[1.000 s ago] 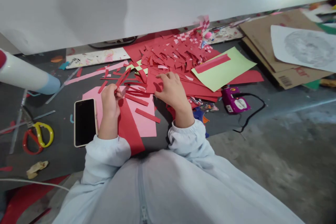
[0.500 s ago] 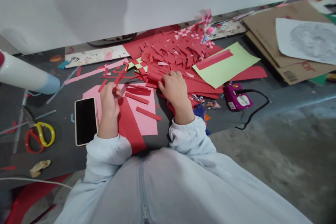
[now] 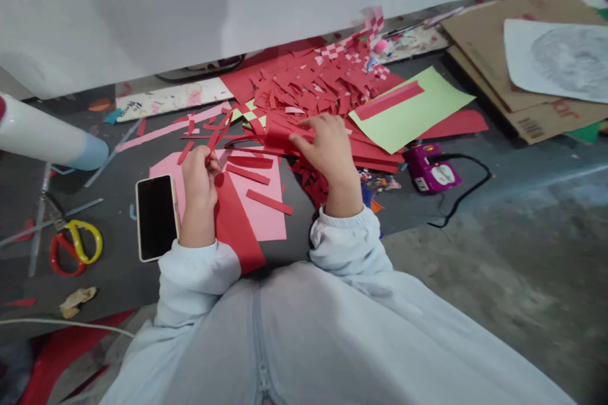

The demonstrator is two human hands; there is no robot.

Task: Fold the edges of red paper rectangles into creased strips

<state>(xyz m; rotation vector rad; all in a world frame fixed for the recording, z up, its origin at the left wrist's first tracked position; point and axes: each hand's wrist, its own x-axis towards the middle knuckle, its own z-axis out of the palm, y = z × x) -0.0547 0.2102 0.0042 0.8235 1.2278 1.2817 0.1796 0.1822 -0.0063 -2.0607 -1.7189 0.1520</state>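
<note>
Item: slim red strips [image 3: 219, 134], several, flat-cut paper, pinched in your left hand [image 3: 200, 177]; crossing one another, fanned, slanting up and away from you, their far ends near the green-and-white checkered piece [image 3: 253, 115].

Item: red paper [image 3: 280, 134], plain, smooth, layered, lying beneath and beside the spread fingers of your right hand [image 3: 329, 144]; surface slightly raised and creased near your thumb, far side running up to the heap of red cuttings [image 3: 316, 88]. Whether your fingertips touch it, cannot be told. Lower edges uneven, overlapping, above the tabletop [image 3: 299, 228]; part hidden by your hand.
</note>
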